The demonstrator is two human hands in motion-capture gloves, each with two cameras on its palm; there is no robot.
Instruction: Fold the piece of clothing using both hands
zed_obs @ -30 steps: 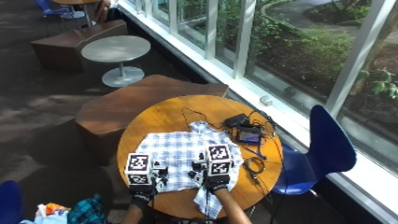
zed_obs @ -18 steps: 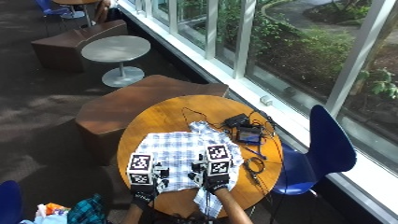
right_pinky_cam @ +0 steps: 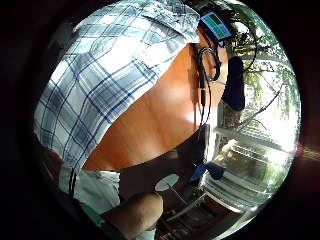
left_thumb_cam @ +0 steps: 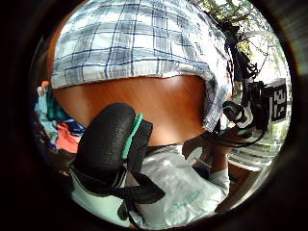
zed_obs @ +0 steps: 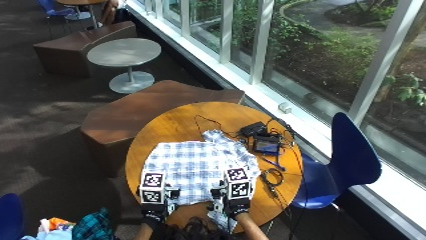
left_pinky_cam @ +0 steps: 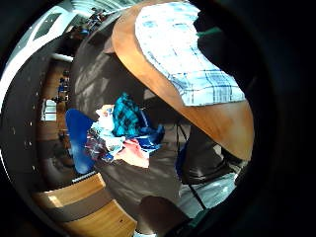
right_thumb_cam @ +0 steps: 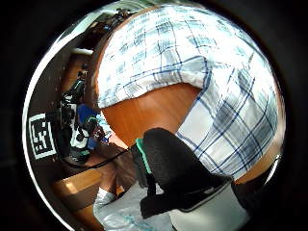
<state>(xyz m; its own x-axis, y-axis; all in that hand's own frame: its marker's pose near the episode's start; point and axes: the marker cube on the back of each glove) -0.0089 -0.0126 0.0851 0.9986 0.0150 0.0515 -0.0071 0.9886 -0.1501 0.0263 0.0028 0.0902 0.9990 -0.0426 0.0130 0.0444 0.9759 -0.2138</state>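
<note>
Shirt: blue-and-white plaid shirt (zed_obs: 196,167) spread on round wooden table (zed_obs: 176,122).
Left hand (zed_obs: 154,210): at near hem, grip unclear.
Right hand (zed_obs: 234,206): likewise, cannot tell.

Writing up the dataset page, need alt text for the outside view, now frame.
A person's left hand and right hand, both in black gloves, rest at the near edge of a blue and white checked shirt spread on a round wooden table. Cables and a small device lie beside the shirt, and a blue chair stands by the window.
</note>
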